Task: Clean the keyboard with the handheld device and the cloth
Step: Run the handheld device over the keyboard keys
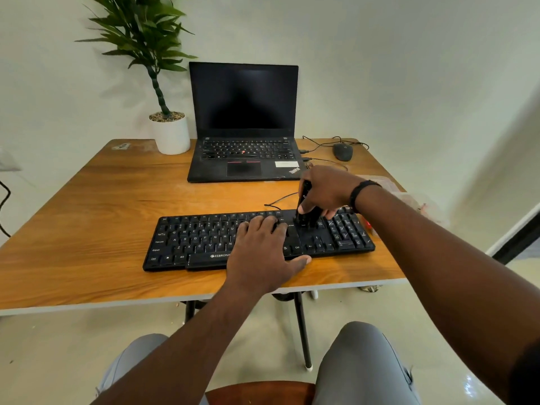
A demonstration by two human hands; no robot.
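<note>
A glossy wood-grain table (102, 200) carries the black Zebronics keyboard (204, 241) near its front edge. The left hand (263, 252) presses flat on the keys; the right hand (324, 191) grips the slim black handheld device (304, 211) upright over the navigation keys. Pushing too hard could pop a smooth plastic keycap.

The black keyboard (257, 239) is showing "ZEBRONIC" on its front edge, the rest hidden, plus key legends like "Ctrl" and "Alt". The laptop (244, 124) is showing "ThinkPad" on its palm rest.
</note>
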